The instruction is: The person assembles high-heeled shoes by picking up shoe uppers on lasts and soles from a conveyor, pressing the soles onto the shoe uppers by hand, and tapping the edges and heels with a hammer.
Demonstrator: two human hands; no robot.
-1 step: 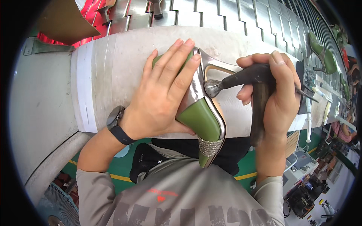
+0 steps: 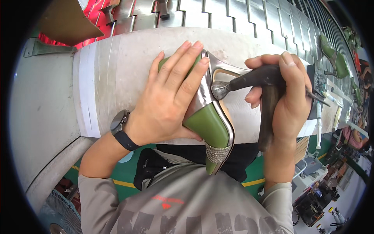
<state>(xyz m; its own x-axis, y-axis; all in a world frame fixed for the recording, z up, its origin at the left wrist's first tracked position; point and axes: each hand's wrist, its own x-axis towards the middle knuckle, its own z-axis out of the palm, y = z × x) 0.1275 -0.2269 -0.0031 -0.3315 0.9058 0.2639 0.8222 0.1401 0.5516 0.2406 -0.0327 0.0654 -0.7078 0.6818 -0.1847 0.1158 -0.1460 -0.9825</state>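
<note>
My left-hand fingers (image 2: 183, 66) are lying flat and spread across the toe end of the green high-heeled shoe (image 2: 208, 124), pinning it sole-up against the grey tabletop (image 2: 117, 78). My right-hand fingers (image 2: 290, 74) are wrapping tightly round the dark handle of a small hammer (image 2: 253, 80), whose rounded metal head is sitting at about nine o'clock from that fist and touching the shoe's silver sole edge.

As I judge it, the hammer head is working just beside my left fingertips, so a glancing blow could be catching them; the curved, shiny sole could also be letting the head skid off and scuffing the green upper. The glittery heel (image 2: 216, 154) is hanging over the tabletop's near edge at six o'clock, so a hard tap could be rocking the shoe out from under my left hand (image 2: 167, 105).

The shoe is lying between my two hands, under the left one and at about nine o'clock from my right hand (image 2: 288, 101). Another green shoe (image 2: 335, 58) is standing well apart at two o'clock.
</note>
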